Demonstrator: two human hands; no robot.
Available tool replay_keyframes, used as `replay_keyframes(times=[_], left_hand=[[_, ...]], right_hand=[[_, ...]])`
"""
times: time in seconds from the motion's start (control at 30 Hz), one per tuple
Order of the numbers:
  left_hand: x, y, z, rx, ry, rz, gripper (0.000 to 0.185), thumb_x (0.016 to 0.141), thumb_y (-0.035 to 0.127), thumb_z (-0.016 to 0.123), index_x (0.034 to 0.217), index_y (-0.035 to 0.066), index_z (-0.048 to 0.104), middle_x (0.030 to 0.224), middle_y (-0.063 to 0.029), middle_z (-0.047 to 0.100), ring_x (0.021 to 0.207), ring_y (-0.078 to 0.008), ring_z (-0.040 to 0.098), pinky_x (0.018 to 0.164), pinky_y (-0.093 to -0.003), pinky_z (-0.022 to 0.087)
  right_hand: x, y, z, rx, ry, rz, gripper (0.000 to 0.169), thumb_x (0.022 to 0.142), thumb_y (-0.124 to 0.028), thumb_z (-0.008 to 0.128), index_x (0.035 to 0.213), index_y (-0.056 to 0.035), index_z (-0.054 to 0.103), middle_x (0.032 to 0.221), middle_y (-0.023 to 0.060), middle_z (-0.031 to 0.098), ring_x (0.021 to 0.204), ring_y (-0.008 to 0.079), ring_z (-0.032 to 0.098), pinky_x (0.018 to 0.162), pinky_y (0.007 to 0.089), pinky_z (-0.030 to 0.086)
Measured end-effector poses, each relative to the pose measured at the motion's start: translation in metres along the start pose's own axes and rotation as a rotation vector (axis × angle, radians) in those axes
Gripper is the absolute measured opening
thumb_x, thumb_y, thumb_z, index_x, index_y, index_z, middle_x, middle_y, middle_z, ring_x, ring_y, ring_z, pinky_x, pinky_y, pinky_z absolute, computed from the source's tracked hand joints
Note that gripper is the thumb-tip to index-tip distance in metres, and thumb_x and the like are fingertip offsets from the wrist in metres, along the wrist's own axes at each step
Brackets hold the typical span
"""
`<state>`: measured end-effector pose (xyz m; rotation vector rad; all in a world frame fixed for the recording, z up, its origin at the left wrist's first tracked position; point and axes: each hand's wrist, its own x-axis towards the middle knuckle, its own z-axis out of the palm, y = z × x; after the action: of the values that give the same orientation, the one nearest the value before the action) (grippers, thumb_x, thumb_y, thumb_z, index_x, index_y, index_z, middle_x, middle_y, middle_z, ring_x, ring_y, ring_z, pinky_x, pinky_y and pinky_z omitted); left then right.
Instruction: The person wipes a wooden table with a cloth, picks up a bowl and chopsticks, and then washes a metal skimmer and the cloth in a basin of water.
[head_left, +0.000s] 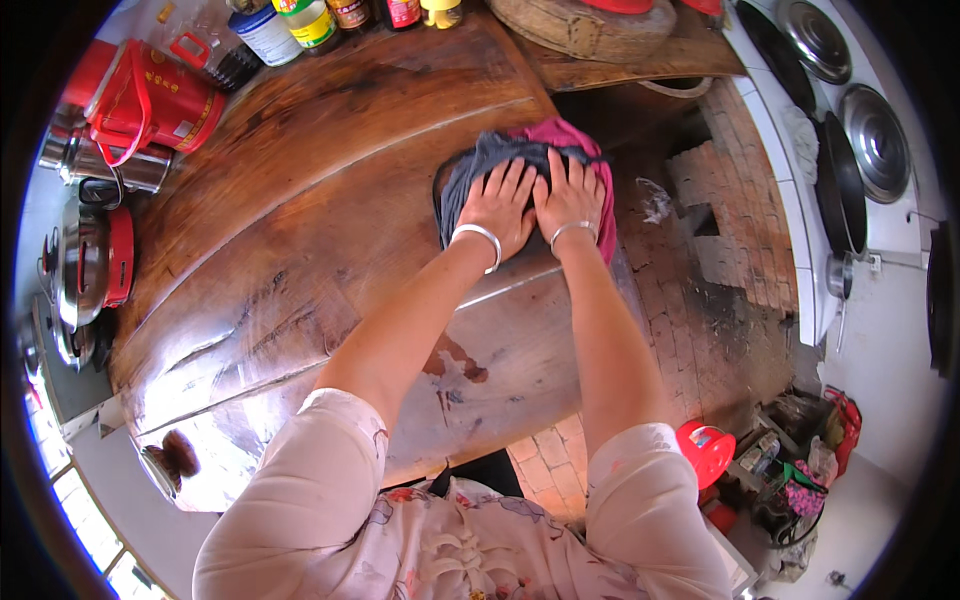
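Observation:
Both of my hands lie flat, side by side, on a bunched dark grey cloth (459, 184) near the right edge of the wooden table (315, 217). My left hand (496, 201) presses on the cloth's left and middle part, fingers spread a little. Close beside it, my right hand (570, 191) rests palm down with its fingers apart. A magenta cloth (566, 133) shows behind and to the right of the grey one, partly hanging past the table edge. Each wrist wears a silver bangle. What lies under the palms is hidden.
Bottles and jars (307, 26) stand along the far edge. A red thermos jug (157, 97) and metal pots (79, 262) line the left. A round wooden board (585, 26) lies at the back. On the right, woks (840, 180) sit on a white-tiled stove (802, 225); below is a red bucket (706, 454).

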<state>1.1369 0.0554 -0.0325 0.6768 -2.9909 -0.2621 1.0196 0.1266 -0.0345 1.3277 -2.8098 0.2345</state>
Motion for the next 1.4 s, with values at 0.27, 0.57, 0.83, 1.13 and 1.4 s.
replay_keyframes(times=[0.27,0.57,0.83,1.13,1.4], left_hand=[[-0.15,0.041,0.002,-0.077,-0.004,0.159,0.06,0.086,0.033,0.047,0.139,0.006,0.039,0.147,-0.013,0.034,0.136,-0.0287,0.028,0.109,-0.0425,0.023],[-0.415,0.002,-0.02,-0.114,-0.054,0.003,0.065,0.083,0.035,0.052,0.137,0.001,0.04,0.146,-0.0152,0.035,0.136,-0.0291,0.03,0.109,-0.0433,0.025],[-0.537,-0.001,-0.02,-0.08,-0.149,-0.187,0.075,0.081,0.04,0.058,0.14,0.0,0.034,0.147,-0.0206,0.029,0.137,-0.0384,0.025,0.111,-0.0523,0.016],[-0.283,0.104,0.001,-0.097,-0.176,0.327,0.061,0.08,0.041,0.055,0.13,0.005,0.05,0.14,-0.0138,0.042,0.131,-0.0321,0.035,0.11,-0.047,0.024],[-0.102,0.154,0.042,-0.233,-0.15,0.51,0.063,0.084,0.04,0.051,0.135,0.003,0.044,0.147,-0.0148,0.034,0.138,-0.0304,0.025,0.113,-0.0437,0.019]], right_hand=[[-0.17,-0.028,-0.012,-0.015,0.083,0.039,0.053,0.087,-0.03,0.05,0.136,-0.0124,0.042,0.133,0.0119,0.046,0.122,0.0313,0.041,0.103,0.047,0.03],[-0.366,-0.17,-0.021,0.184,-0.005,-0.264,0.055,0.082,-0.026,0.053,0.131,-0.0032,0.045,0.13,0.0164,0.047,0.12,0.034,0.043,0.1,0.0485,0.033],[-0.432,-0.216,-0.021,0.405,-0.121,-0.615,0.057,0.082,-0.029,0.053,0.132,-0.0034,0.046,0.13,0.0113,0.048,0.12,0.0268,0.043,0.103,0.0417,0.03],[-0.333,-0.006,-0.049,0.115,-0.133,-0.162,0.05,0.078,-0.031,0.055,0.123,-0.0077,0.055,0.114,0.0089,0.057,0.112,0.0263,0.049,0.09,0.0451,0.04],[-0.218,0.127,-0.032,0.058,0.005,-0.051,0.057,0.082,-0.029,0.049,0.134,-0.0033,0.043,0.13,0.0173,0.049,0.122,0.0353,0.042,0.103,0.0485,0.031]])
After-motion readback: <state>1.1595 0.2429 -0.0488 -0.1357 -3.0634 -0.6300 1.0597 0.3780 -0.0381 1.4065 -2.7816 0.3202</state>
